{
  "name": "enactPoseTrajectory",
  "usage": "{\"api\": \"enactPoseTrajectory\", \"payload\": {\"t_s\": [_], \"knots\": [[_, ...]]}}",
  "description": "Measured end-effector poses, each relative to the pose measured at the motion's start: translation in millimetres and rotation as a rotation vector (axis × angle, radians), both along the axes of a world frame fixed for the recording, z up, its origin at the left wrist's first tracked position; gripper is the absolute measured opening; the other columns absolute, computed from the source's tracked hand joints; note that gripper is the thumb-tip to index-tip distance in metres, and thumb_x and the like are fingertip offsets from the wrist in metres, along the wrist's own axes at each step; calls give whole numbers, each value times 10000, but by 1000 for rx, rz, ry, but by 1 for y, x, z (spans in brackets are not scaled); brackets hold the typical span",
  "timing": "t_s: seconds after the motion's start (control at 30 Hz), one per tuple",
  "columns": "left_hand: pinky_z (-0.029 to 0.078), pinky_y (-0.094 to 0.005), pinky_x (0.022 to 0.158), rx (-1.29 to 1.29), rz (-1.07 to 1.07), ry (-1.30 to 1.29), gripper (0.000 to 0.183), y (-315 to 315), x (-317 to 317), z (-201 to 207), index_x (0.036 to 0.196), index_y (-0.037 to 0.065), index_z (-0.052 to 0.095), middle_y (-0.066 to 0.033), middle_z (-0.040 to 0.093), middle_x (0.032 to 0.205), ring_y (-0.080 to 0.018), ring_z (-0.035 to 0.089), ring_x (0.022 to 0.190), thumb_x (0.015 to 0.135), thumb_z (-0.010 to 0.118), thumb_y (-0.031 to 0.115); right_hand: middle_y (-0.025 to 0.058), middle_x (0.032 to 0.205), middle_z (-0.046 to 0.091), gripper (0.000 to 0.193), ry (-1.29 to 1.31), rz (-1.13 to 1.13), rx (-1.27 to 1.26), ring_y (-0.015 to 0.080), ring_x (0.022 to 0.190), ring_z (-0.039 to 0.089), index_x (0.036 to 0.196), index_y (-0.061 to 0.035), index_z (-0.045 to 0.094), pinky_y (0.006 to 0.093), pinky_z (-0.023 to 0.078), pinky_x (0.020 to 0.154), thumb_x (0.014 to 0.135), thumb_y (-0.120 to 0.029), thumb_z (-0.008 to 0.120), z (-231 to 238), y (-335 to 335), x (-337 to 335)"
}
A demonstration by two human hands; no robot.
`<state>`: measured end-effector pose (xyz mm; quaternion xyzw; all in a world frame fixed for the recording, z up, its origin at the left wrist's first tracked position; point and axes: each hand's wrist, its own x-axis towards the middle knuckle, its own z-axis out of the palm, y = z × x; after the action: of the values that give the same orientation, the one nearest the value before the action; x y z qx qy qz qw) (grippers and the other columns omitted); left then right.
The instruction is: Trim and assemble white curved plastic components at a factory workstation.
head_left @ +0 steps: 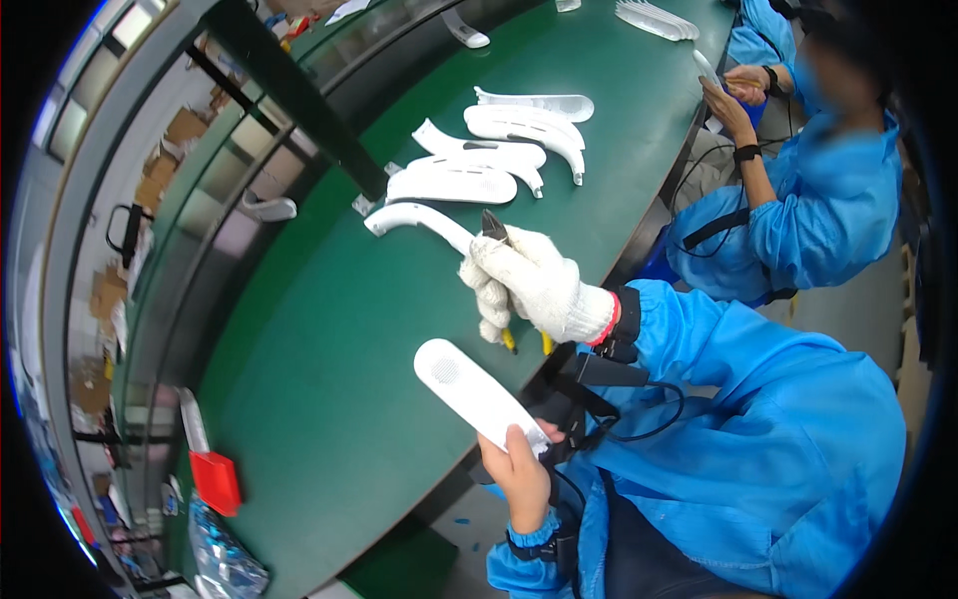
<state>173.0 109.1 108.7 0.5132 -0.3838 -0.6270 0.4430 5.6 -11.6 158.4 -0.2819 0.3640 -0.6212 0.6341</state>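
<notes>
My bare left hand (519, 474) grips a long white plastic part (469, 389) by its lower end. The part has a rounded far end with a patch of small holes, and it is held up slantwise near the table edge. In a white knitted glove, my right hand (544, 290) is closed on a pair of pliers (493, 228); their dark jaws point up and away, and yellow handles show below the fist. Beyond the glove, a curved white part (419, 217) lies on the green table, its near end hidden by the glove.
Several similar white parts (449, 184) lie grouped on the green table (329, 399). A dark green post (299, 95) rises at its far side. A red object (215, 482) and a plastic bag (225, 554) are at left. At right, a co-worker (798, 200) holds another white part.
</notes>
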Motion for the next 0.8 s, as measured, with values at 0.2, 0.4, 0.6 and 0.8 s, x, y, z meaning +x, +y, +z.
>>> {"api": "enactPoseTrajectory", "payload": {"t_s": [0.2,0.4,0.6,0.8], "knots": [[527,-311,626,-163,96,-257,238,-36,42,21,1114,-75,507,-161,643,836,-209,644,674,913,474,47,-14,608,456,236,-22,78,143,87,450,447,892,-42,511,302,474,464,978,-262,517,-34,2,-20],[477,-312,738,-574,-48,-973,207,-152,110,38,1069,-86,549,-117,609,902,-183,576,805,900,481,12,-23,628,453,248,-180,147,114,77,462,441,902,-40,513,290,473,462,992,-271,503,-52,-5,-26],[476,-450,809,-866,-102,-1379,336,-291,149,39,1191,-14,572,-228,650,989,-397,621,899,858,542,9,-3,616,452,264,-141,209,128,89,461,456,898,-18,520,285,483,455,995,-262,484,-45,-5,-34],[463,-473,781,-874,19,-1980,204,-381,191,5,1007,18,642,-151,636,944,-348,585,937,812,580,21,44,839,543,201,-117,284,127,65,541,473,1069,13,482,288,503,505,1003,-175,455,-48,-10,-40]]}}
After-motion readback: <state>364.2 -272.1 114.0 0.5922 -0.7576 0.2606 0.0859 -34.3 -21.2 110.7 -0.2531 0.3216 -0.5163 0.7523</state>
